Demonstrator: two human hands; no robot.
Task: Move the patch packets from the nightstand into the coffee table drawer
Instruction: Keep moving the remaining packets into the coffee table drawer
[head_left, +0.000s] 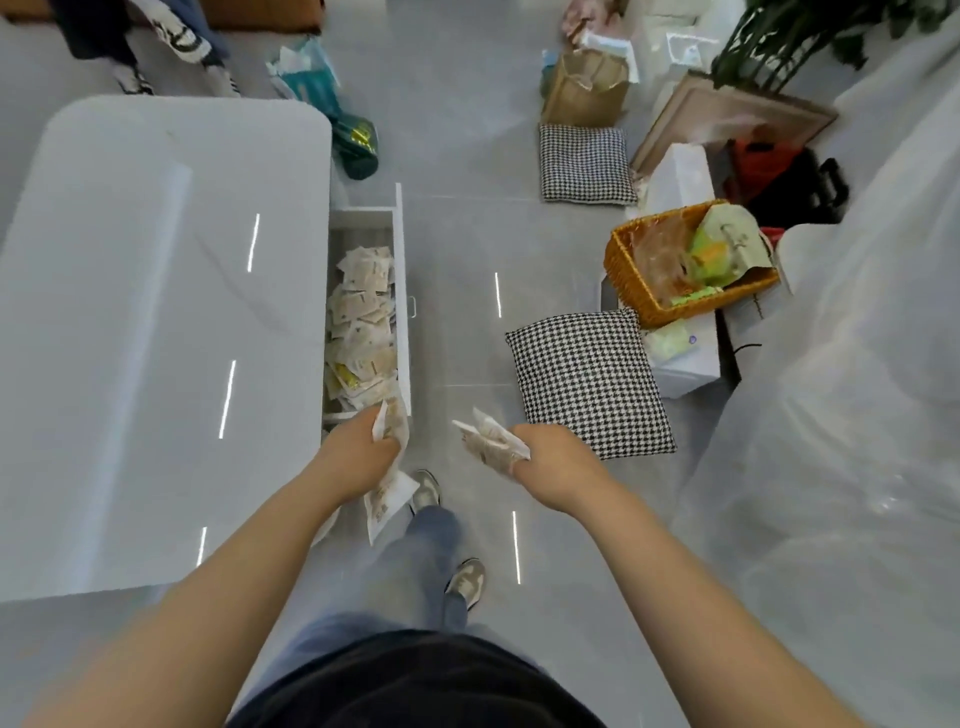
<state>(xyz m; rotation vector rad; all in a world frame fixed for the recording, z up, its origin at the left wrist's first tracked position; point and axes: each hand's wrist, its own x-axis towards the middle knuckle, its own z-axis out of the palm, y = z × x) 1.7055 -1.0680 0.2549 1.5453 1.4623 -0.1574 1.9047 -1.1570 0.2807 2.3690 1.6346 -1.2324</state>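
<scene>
The left hand (358, 454) has its fingers curled round a few packets (392, 415). The fingertips are hidden under the hand. One packet sticks up above the knuckles and another hangs below the hand toward the floor. This hand is over the near end of the open drawer (402, 249), at its right edge.

The right hand (550, 467) grips a fanned bunch (488, 441) of more packets. Its fingers are closed round the bunch's near end, and how they lie beneath it cannot be told. It is held over bare floor to the right of the drawer, well apart from the left hand.

The drawer stands pulled out from the right side of the white table (156, 338). A loose pile (361, 322) of packets fills most of it, thickest toward the near end.

Right of the hands a houndstooth cushion (592, 379) lies on the floor, and a second one (584, 163) lies farther off. Between them, to the right, a wicker basket (623, 260) holds bags. The person's two shoes show on the floor below the hands.
</scene>
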